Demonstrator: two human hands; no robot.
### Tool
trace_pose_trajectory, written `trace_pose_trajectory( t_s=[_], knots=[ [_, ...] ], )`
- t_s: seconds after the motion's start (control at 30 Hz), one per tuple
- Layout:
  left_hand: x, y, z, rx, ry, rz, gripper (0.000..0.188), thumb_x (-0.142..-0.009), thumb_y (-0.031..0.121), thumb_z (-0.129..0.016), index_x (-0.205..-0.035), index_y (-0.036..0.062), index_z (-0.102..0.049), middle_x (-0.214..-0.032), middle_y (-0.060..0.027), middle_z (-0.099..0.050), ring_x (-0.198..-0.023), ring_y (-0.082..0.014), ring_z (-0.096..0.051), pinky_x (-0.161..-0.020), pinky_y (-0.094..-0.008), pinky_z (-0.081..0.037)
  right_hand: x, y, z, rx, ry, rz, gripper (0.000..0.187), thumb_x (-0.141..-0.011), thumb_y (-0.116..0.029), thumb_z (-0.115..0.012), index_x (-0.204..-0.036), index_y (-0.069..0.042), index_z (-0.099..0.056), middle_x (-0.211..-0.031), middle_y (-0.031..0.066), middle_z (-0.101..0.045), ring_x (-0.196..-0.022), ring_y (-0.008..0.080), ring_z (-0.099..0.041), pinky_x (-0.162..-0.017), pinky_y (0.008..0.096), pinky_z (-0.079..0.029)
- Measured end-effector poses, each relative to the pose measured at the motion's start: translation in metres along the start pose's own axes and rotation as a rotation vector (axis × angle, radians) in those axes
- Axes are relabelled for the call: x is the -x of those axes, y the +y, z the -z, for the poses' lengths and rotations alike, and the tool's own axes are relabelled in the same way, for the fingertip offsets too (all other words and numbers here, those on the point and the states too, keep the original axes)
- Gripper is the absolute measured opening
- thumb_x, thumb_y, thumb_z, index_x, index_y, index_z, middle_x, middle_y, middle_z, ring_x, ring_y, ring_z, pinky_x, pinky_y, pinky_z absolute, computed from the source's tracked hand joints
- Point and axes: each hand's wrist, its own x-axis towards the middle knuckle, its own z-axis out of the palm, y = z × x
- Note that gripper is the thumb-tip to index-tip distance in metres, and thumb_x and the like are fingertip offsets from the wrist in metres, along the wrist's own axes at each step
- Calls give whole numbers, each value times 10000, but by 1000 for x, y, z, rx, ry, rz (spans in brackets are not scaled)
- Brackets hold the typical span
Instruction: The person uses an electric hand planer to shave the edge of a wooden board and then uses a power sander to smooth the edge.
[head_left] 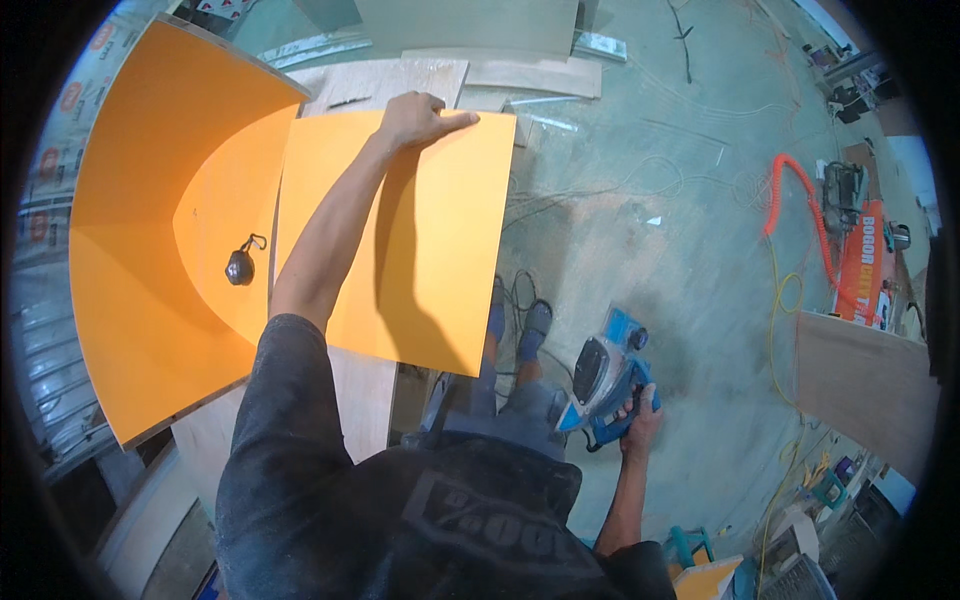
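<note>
My left arm reaches across a flat orange panel (450, 220). At the panel's far edge my left hand (415, 120) is closed on it, with the thumb along the top face and the other fingers partly hidden. Low on the right, away from the panel, my right hand (642, 420) is wrapped around the rear handle of a blue electric hand planer (600, 370). To the left of the panel lies a large curved orange piece (130, 230) with a raised wall. A small dark pouch-like object with a hook (240, 265) rests inside it.
Pale boards (365, 395) lie under the orange pieces, and more boards (530, 75) lie beyond. Cords cross the dusty floor. An orange coiled hose (780, 180) and a brown panel (865, 385) are on the right. My sandalled feet (535, 325) stand beside the bench.
</note>
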Motion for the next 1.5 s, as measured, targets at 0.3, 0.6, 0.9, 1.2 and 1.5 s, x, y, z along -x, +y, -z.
trace_pose_trajectory(
  t_s=[0.3, 0.6, 0.9, 1.2, 1.5],
  knots=[
    [35, -38, -67, 48, 622, -85, 653, -886, 679, -649, -1187, 105, -725, -1260, -111, -681, -1221, -331, -591, -1059, -451, -428, 10, 29, -34, -594, -566, -310, 634, -1045, -650, -422, -1111, -50, -617, -641, -4, -502, -540, 138, -529, -578, 337, -496],
    [63, -61, -86, -47, 501, 101, 910, -893, 734, -568, -1533, 92, -486, -1624, -126, -421, -1536, -332, -303, -1245, -564, -204, 32, 108, -48, -641, -818, -461, 716, -1023, -698, -412, -1247, -45, -600, -677, -3, -512, -574, 156, -526, -637, 377, -524],
    [59, -50, -86, 36, 530, 94, 927, -864, 755, -582, -1504, 87, -524, -1602, -126, -451, -1514, -293, -353, -1234, -552, -236, 59, 135, -56, -695, -748, -468, 682, -1051, -672, -375, -1148, -38, -606, -654, -11, -462, -558, 147, -471, -592, 346, -451],
    [67, -46, -84, 58, 559, 103, 929, -838, 757, -612, -1473, 81, -555, -1565, -131, -496, -1486, -300, -391, -1221, -550, -254, 62, 130, -64, -624, -705, -420, 657, -1030, -684, -421, -1098, -59, -611, -622, -31, -464, -517, 130, -471, -547, 330, -454],
    [80, -41, -77, 156, 581, 108, 862, -845, 696, -644, -1427, 63, -597, -1521, -157, -538, -1456, -314, -419, -1215, -547, -249, 63, 118, -67, -548, -668, -398, 631, -1036, -678, -417, -1005, -74, -598, -609, -20, -507, -489, 138, -506, -539, 339, -480]
  ],
)
